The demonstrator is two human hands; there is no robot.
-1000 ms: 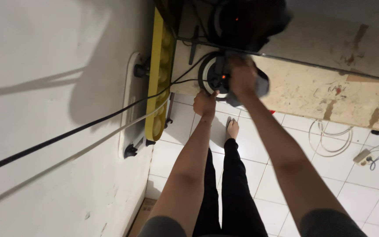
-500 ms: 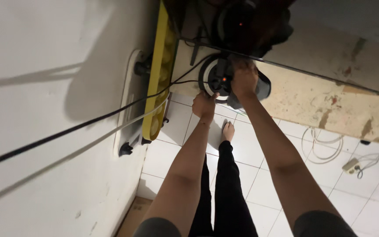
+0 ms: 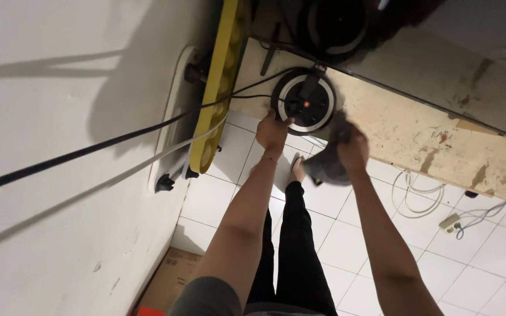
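Just above centre frame, the left hand (image 3: 272, 132) is touching the round cable reel's (image 3: 306, 103) lower-left rim on the worktop (image 3: 440, 126), while the right hand (image 3: 352, 153), lower right, is gripping a dark cloth (image 3: 330, 161).

Glossy plastic round device (image 3: 307, 105), soft grey cloth (image 3: 330, 158), rough (stained) wooden tabletop (image 3: 440, 129)

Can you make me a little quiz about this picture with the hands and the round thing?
1. True or false: the left hand touches the round device.
2. What does the right hand hold? A) a dark cloth B) a cup C) a spoon
3. What colour is the small light on the round device?

Key: 1 true. 2 A. 3 red.
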